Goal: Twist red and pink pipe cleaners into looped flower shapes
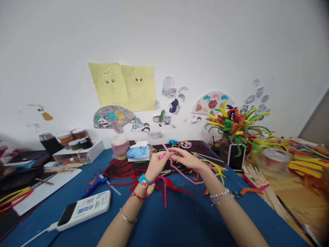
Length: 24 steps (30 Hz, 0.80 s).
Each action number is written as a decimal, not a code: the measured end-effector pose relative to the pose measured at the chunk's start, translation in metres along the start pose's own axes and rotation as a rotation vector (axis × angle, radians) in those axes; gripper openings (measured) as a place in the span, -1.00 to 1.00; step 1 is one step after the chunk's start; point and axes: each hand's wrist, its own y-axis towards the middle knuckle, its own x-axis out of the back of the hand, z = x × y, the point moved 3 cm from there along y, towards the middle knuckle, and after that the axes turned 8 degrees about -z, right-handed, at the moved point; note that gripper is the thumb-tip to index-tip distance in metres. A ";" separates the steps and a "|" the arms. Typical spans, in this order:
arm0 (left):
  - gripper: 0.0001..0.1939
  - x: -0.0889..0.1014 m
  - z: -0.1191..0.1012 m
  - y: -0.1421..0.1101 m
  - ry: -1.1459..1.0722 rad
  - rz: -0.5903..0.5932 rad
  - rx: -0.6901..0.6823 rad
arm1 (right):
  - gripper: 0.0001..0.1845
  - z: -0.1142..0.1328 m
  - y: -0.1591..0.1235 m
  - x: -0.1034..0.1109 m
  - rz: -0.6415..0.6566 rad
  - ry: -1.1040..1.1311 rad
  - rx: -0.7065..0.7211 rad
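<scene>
Over the middle of the blue table, my left hand (159,163) pinches a light pink pipe cleaner (183,174). One end pokes up above the fingers and a longer bent length trails down to the right. My right hand (186,158) meets it from the other side, fingers bent and pressed to the same pipe cleaner by the left fingertips. The exact grip is partly hidden. Below the hands lie a magenta pipe cleaner (165,197), bent over at the top, and several red pipe cleaners (180,189). Yellow pipe cleaners (218,168) lie beyond my right wrist.
A blue glue gun (94,185) and a white power bank (84,210) with a cable lie left. Behind stand a tissue pack (139,152) and a plastic tub (120,147). At right are a pipe-cleaner bouquet (231,123), a phone (235,157) and wooden sticks (269,195).
</scene>
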 end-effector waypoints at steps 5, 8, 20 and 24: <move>-0.63 -0.001 -0.019 -0.007 0.155 -0.026 -0.128 | -0.65 0.032 -0.004 -0.007 -0.109 0.065 0.072; -0.63 -0.001 -0.028 -0.010 0.204 -0.012 -0.200 | -0.69 0.046 -0.007 -0.013 -0.201 0.044 0.088; -0.63 -0.004 -0.046 -0.021 -0.128 0.141 -0.140 | -0.75 0.074 -0.029 0.008 -0.574 -0.254 0.210; -0.59 -0.004 -0.049 -0.023 -0.110 0.150 -0.164 | -0.80 0.087 -0.034 0.000 -0.524 -0.522 0.256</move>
